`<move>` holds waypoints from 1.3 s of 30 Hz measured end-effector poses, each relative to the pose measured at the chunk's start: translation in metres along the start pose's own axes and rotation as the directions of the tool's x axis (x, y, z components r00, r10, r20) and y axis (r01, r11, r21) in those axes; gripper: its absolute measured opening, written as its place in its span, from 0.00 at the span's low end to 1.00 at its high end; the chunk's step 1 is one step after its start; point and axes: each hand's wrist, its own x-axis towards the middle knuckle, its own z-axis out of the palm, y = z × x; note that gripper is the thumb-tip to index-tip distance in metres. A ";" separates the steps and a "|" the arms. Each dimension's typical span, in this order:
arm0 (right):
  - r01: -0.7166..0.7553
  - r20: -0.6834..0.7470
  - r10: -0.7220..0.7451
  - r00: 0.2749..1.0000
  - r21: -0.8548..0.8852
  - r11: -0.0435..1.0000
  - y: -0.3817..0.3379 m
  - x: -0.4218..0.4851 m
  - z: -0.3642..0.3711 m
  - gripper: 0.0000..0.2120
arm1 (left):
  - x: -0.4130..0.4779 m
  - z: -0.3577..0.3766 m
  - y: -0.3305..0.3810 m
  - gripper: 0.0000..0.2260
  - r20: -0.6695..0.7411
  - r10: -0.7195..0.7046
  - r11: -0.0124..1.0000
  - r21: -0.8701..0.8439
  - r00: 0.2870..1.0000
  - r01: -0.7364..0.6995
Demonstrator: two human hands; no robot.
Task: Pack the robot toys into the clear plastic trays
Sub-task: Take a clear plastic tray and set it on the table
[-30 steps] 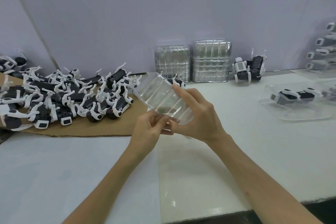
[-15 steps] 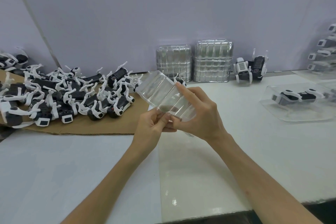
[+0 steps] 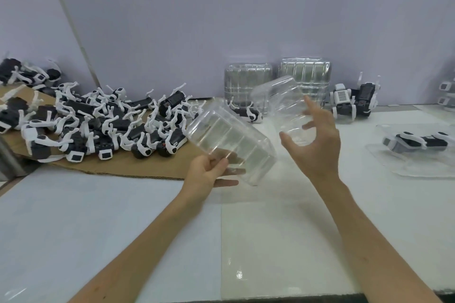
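Nested trays now pulled apart, likely freeing one for packing: left hand [image 3: 206,172] pinches clear tray [image 3: 231,140] by its near edge; right hand [image 3: 317,145], fingers spread, holds second tray [image 3: 278,98]. Robot toys [image 3: 98,125] heaped far left on cardboard [image 3: 147,167].

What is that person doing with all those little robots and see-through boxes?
A person is getting ready to pack toys. The left hand grips one clear ribbed plastic tray and the right hand holds a second clear plastic tray, both empty and held apart above the white table. A pile of black-and-white robot toys waits on brown cardboard. On the right, one packed robot toy already lies in a tray.
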 end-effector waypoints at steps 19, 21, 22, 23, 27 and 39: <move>0.023 0.575 0.042 0.817 -0.106 0.994 -0.016 -0.018 0.011 0.14 | 0.010 -0.033 0.028 0.09 -0.440 0.167 0.945 -0.184 0.882 -0.271; 0.049 0.628 -0.002 0.778 -0.058 0.997 -0.023 -0.018 0.012 0.14 | 0.011 -0.033 0.027 0.09 -0.430 0.171 0.945 -0.185 0.887 -0.271; 0.050 0.650 -0.017 0.759 -0.032 0.998 -0.025 -0.017 0.011 0.13 | 0.011 -0.032 0.027 0.09 -0.423 0.171 0.943 -0.190 0.890 -0.272; 0.042 0.665 -0.028 0.746 -0.005 0.999 -0.027 -0.017 0.010 0.12 | 0.011 -0.032 0.027 0.09 -0.417 0.169 0.943 -0.196 0.893 -0.270; 0.017 0.594 -0.051 0.803 0.063 0.998 -0.040 -0.014 0.003 0.02 | 0.010 -0.031 0.026 0.09 -0.376 0.176 0.943 -0.200 0.909 -0.266; 0.273 0.439 -0.299 0.847 0.123 0.954 -0.095 0.030 0.019 0.15 | 0.008 -0.020 0.019 0.10 -0.222 0.201 0.979 0.029 0.954 -0.200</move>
